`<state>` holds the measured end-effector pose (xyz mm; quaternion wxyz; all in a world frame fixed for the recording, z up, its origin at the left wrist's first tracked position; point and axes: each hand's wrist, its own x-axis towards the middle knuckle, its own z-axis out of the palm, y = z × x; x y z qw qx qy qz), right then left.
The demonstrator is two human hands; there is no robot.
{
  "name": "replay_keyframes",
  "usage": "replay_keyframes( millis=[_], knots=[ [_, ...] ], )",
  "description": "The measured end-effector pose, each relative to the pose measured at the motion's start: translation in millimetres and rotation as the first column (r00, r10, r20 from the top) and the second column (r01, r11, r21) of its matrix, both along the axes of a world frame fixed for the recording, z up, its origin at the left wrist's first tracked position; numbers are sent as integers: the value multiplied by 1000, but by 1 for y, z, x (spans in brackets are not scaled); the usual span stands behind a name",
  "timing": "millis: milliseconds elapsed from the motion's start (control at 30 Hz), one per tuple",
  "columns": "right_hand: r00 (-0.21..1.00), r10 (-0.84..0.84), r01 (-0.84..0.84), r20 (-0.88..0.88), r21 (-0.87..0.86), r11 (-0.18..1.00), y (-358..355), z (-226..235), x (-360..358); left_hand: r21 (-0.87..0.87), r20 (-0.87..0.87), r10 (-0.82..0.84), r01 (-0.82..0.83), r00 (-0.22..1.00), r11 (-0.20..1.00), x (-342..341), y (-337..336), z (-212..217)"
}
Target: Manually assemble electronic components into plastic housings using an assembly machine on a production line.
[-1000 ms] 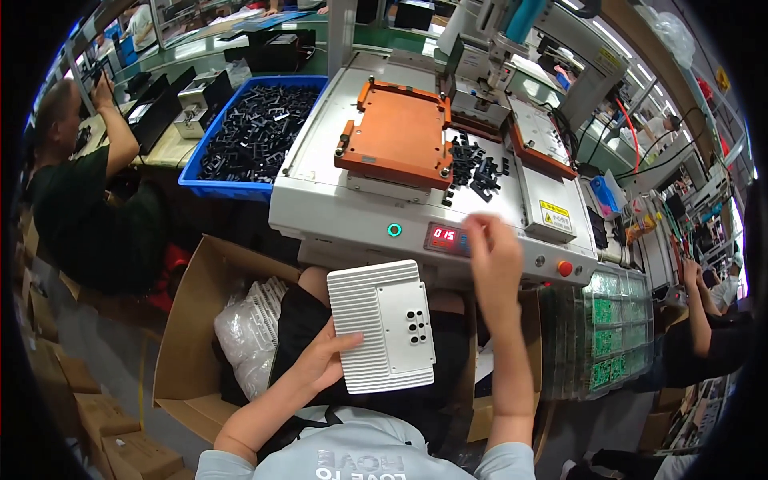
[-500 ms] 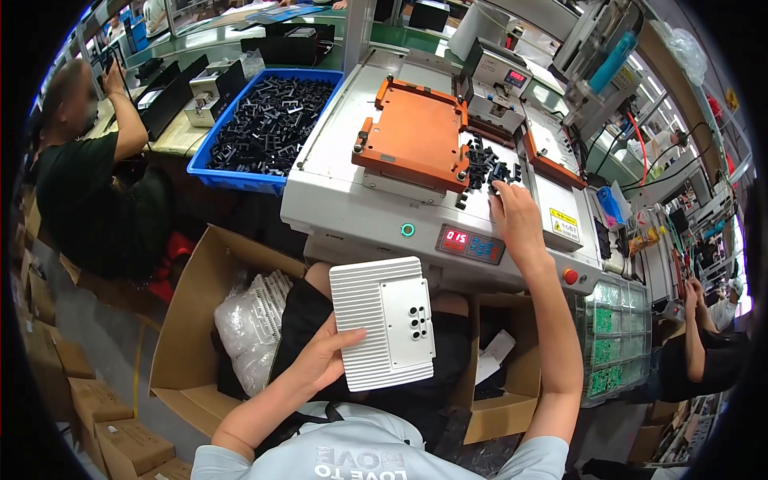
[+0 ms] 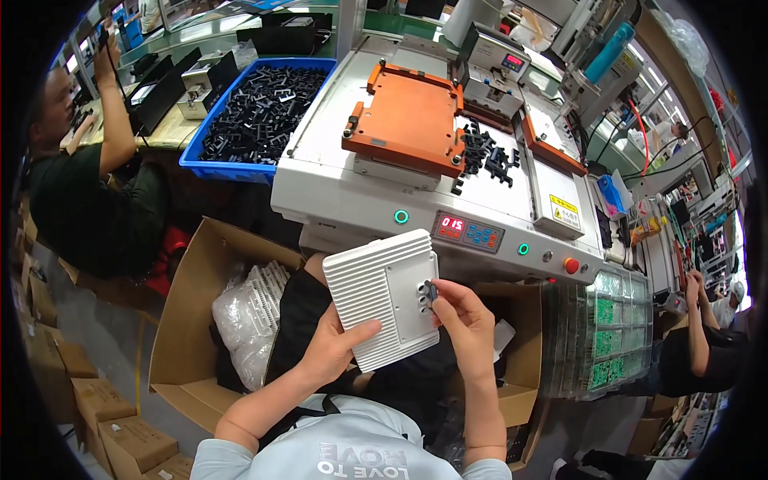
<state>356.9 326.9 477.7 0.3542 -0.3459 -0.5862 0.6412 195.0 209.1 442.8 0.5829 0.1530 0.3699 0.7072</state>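
Observation:
A white ribbed metal housing (image 3: 380, 300), with a flat panel and several round black holes near its right edge, is held tilted above my lap. My left hand (image 3: 336, 344) grips its lower left side, thumb across the ribs. Pinched between the fingertips of my right hand (image 3: 464, 320) is a small black plastic part (image 3: 432, 292), at the holes; whether it touches the housing I cannot tell. More small black plastic parts (image 3: 488, 156) lie in a loose pile on the white machine (image 3: 320, 180), beside its orange fixture plate (image 3: 408, 116).
A blue bin (image 3: 232, 170) full of black parts stands at the machine's left. Below are a cardboard box (image 3: 180, 320) holding bagged ribbed pieces (image 3: 248, 320), and clear trays (image 3: 600, 336) with green circuit boards. A co-worker (image 3: 88, 176) sits at the left; another person (image 3: 704, 336) works at right.
My right hand has come back from the pile on the machine to the housing, bringing a small black part. The housing has risen slightly and tilted in my left hand.

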Motion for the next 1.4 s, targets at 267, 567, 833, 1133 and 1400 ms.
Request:
replay_keyframes(
  millis=[267, 567, 833, 1133, 1400],
  knots=[
    [995, -104, 104, 11, -58, 993, -9, -8, 13, 39, -74, -26, 29, 997, 999, 12, -5, -9],
    [988, -153, 155, 31, -94, 983, -18, -16, 20, 54, -72, -13, 16, 997, 998, 15, -7, -14],
    [979, -191, 197, 76, -84, 977, -21, -22, 22, 56, -233, -91, 107, 968, 993, 13, -10, -28],
    [914, -359, 306, 189, 257, 916, -25, -44, 28, 53, -91, -121, 126, 989, 991, 19, -8, -34],
    [990, -58, 73, 129, -116, 991, -10, -90, 64, -230, 62, -60, 73, 996, 971, 21, -7, -44]
  ],
)
